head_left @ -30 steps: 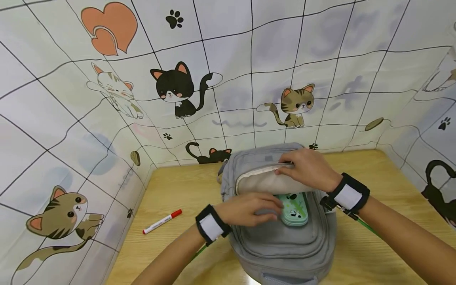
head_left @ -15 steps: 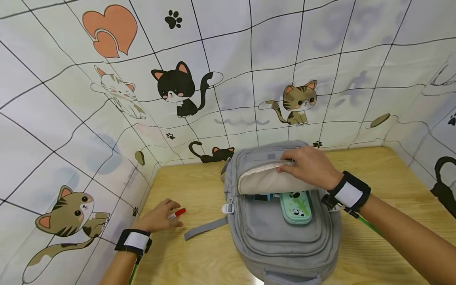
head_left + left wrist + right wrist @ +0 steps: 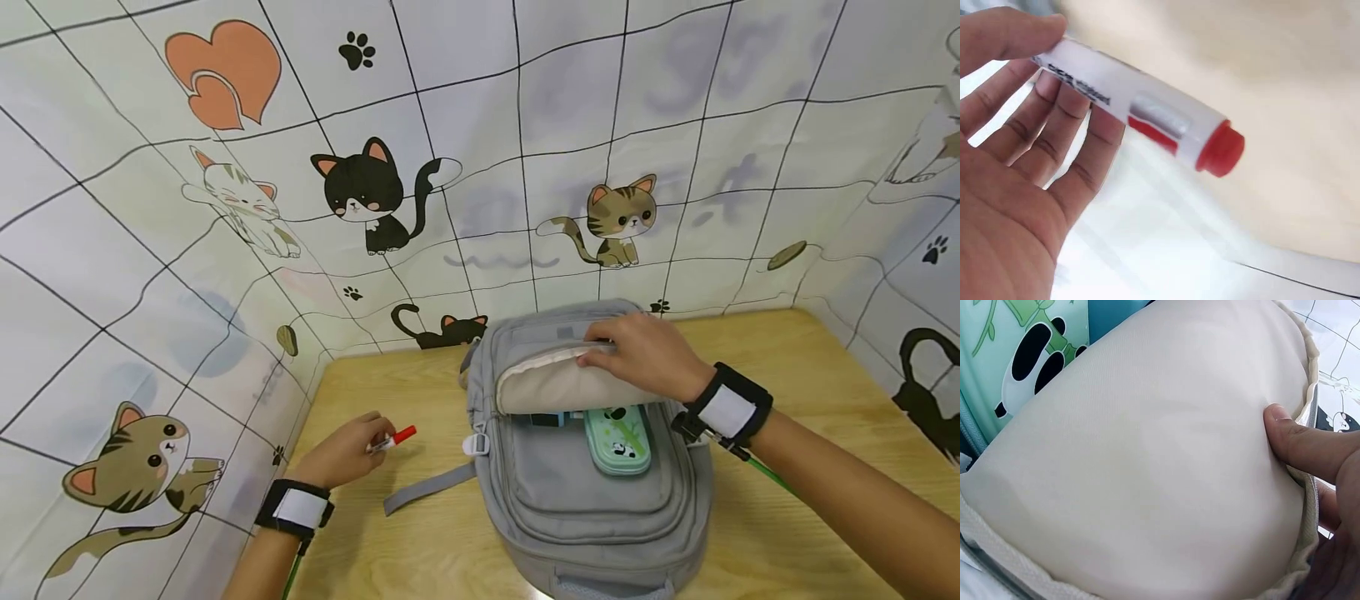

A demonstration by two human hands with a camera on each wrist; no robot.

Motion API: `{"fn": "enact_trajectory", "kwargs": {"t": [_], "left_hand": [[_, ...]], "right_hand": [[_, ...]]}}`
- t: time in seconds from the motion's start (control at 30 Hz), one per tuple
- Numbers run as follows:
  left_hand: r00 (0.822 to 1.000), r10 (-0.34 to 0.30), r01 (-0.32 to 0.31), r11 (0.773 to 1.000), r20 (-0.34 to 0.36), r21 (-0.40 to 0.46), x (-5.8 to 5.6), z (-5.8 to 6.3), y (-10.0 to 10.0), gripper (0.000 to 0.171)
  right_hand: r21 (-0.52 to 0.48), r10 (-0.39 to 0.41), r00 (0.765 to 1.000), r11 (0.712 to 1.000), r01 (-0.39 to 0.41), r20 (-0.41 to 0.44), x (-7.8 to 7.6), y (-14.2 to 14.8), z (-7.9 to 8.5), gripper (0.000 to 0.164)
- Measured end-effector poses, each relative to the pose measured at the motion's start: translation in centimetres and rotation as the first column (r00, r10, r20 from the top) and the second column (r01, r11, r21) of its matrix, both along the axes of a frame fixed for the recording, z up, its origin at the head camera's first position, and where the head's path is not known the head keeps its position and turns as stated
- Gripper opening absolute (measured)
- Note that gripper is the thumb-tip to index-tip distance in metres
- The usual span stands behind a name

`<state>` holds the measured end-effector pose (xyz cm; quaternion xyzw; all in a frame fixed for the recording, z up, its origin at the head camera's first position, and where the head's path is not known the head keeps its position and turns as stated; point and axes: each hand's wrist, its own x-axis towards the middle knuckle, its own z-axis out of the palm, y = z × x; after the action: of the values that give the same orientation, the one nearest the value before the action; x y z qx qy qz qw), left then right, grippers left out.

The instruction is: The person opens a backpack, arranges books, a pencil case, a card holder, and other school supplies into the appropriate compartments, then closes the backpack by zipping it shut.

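My left hand (image 3: 347,451) pinches a white marker (image 3: 1107,81) with a red cap between thumb and fingers, over the table left of the backpack. The marker's red end (image 3: 405,434) points toward the bag. A grey backpack (image 3: 592,508) lies on the table with its front pocket unzipped. At the top, my right hand (image 3: 651,357) grips the edge of the pocket flap (image 3: 1147,444), thumb on the beige lining and fingers behind. In the pocket opening sits a mint-green panda pencil case (image 3: 619,442), its upper part under the flap. Beside it shows a blue item (image 3: 547,419), mostly hidden.
A grey strap (image 3: 427,490) with a white buckle (image 3: 476,445) extends from the backpack's left side across the wooden table (image 3: 420,550). A cat-printed cloth (image 3: 495,125) rises behind and on both sides of the table.
My left hand has left the pencil case, moved left to the marker and picked it up, then shifted slightly right with it. The right hand keeps holding the flap.
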<state>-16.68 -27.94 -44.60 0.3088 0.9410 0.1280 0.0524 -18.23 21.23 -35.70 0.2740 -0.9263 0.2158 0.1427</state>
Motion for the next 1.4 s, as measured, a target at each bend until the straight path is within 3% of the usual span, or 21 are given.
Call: {"fn": "enact_trajectory", "kwargs": {"t": [0.07, 0.13, 0.23, 0.3, 0.43, 0.57, 0.63, 0.8, 0.9, 0.97, 1.07, 1.17, 1.27, 1.33, 1.4], "left_hand": [[0.993, -0.103, 0.104, 0.994, -0.062, 0.015, 0.6, 2.2, 3.6, 0.022], [0.962, -0.237, 0.241, 0.97, -0.138, 0.012, 1.1, 4.3, 7.5, 0.024], [0.873, -0.422, 0.427, 0.903, -0.242, -0.035, 1.9, 6.4, 13.1, 0.028], [0.813, -0.518, 0.517, 0.852, -0.264, -0.081, 2.3, 7.0, 16.4, 0.029], [0.711, -0.662, 0.625, 0.75, -0.239, -0.217, 2.4, 6.3, 21.8, 0.025], [0.662, -0.717, 0.625, 0.689, -0.22, -0.366, 1.9, 4.0, 24.7, 0.021], [0.658, -0.72, 0.602, 0.679, -0.221, -0.42, 1.6, 2.7, 25.3, 0.019], [0.665, -0.709, 0.561, 0.681, -0.232, -0.471, 0.7, 0.5, 25.5, 0.018], [0.669, -0.701, 0.562, 0.694, -0.246, -0.451, 0.5, 0.2, 25.3, 0.02], [0.681, -0.693, 0.576, 0.707, -0.238, -0.41, 0.4, 0.3, 25.1, 0.021], [0.727, -0.667, 0.61, 0.737, -0.166, -0.292, 0.5, 1.6, 24.1, 0.024], [0.795, -0.604, 0.599, 0.795, -0.045, -0.092, 0.4, 3.3, 21.2, 0.021], [0.859, -0.509, 0.502, 0.858, 0.052, 0.109, -0.4, 4.0, 17.2, 0.019], [0.903, -0.422, 0.402, 0.897, 0.084, 0.184, -1.3, 3.7, 14.7, 0.021], [0.938, -0.339, 0.318, 0.924, 0.071, 0.213, -2.3, 3.1, 13.2, 0.021]], "right_hand": [[0.002, -0.002, 1.0, 1.0, 0.002, 0.002, 0.1, 0.0, -0.1, 0.017], [0.002, -0.004, 1.0, 1.0, 0.004, -0.006, 0.2, 0.0, -0.1, 0.018], [0.006, -0.002, 1.0, 1.0, 0.002, -0.017, 0.2, 0.0, -0.1, 0.018], [0.009, -0.001, 1.0, 1.0, 0.001, -0.017, 0.3, -0.2, 0.0, 0.018], [0.001, 0.002, 1.0, 1.0, -0.002, -0.008, 0.5, -0.1, 0.2, 0.015], [0.002, 0.007, 1.0, 1.0, -0.007, 0.004, 0.7, -0.1, 0.1, 0.015], [0.008, 0.009, 1.0, 1.0, -0.009, 0.002, 0.7, -0.1, 0.0, 0.015], [0.019, 0.003, 1.0, 1.0, -0.002, -0.019, 0.6, 0.0, -0.1, 0.014], [0.027, -0.001, 0.999, 1.0, 0.002, -0.034, 0.6, 0.2, 0.0, 0.015], [0.029, -0.004, 1.0, 1.0, 0.005, -0.028, 0.7, 0.3, -0.1, 0.016], [0.029, -0.012, 1.0, 0.999, 0.013, -0.024, 0.8, 0.4, -0.3, 0.017], [0.031, -0.016, 1.0, 0.999, 0.017, -0.02, 0.9, 0.2, -0.4, 0.018], [0.037, -0.004, 1.0, 0.999, 0.005, -0.031, 1.1, 0.1, -0.4, 0.018], [0.051, 0.009, 0.999, 0.999, -0.007, -0.036, 1.5, 0.1, -0.3, 0.016], [0.063, 0.045, 0.998, 0.997, -0.042, -0.034, 2.0, 0.2, -0.3, 0.013]]}}
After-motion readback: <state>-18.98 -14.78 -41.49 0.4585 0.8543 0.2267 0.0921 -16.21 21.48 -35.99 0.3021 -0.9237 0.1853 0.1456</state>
